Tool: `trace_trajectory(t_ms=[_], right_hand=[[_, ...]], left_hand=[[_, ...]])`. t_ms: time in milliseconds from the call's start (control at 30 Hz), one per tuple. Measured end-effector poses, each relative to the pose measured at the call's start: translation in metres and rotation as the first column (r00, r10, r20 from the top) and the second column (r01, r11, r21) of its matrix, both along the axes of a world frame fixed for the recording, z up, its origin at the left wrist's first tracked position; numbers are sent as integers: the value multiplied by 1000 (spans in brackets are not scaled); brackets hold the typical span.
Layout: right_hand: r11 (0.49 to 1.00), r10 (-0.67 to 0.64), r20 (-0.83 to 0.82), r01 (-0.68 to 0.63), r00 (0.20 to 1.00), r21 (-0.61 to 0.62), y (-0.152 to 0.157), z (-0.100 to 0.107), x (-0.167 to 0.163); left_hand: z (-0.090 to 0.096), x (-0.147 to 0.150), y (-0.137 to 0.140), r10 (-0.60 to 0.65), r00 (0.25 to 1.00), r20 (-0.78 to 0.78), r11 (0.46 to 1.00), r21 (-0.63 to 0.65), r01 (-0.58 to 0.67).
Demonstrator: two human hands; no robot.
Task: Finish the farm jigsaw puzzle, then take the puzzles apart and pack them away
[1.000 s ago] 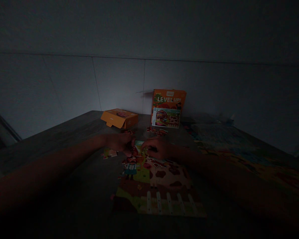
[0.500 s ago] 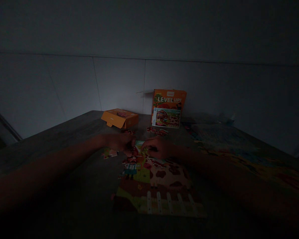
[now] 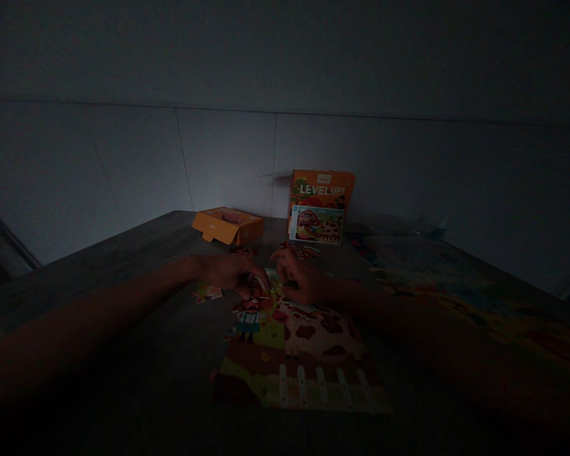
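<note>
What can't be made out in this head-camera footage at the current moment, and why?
1. Head view: whether the left hand grips anything; its own fingers and the dimness hide this.
2. Head view: part of the cow jigsaw puzzle's far end; the hands cover it.
3. Head view: what the right hand's fingertips touch, if anything; too dark.
4. Head view: lettering on the "LEVEL UP!" box's white label; too small.
</note>
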State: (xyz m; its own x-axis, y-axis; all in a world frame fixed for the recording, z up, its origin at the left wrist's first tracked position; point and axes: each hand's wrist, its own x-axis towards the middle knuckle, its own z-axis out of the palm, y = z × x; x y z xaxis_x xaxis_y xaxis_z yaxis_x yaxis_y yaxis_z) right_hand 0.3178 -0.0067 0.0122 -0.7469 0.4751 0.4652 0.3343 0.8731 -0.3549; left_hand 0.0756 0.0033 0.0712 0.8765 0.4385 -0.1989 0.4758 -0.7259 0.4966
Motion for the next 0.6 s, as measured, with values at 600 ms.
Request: trace_trajectory(t_ms=[600], right_hand=[[995,23,194,-41,981,91,-2,9,-2]], left_hand=[[-6,-6,8,-46,998,-42,997,-69,43]])
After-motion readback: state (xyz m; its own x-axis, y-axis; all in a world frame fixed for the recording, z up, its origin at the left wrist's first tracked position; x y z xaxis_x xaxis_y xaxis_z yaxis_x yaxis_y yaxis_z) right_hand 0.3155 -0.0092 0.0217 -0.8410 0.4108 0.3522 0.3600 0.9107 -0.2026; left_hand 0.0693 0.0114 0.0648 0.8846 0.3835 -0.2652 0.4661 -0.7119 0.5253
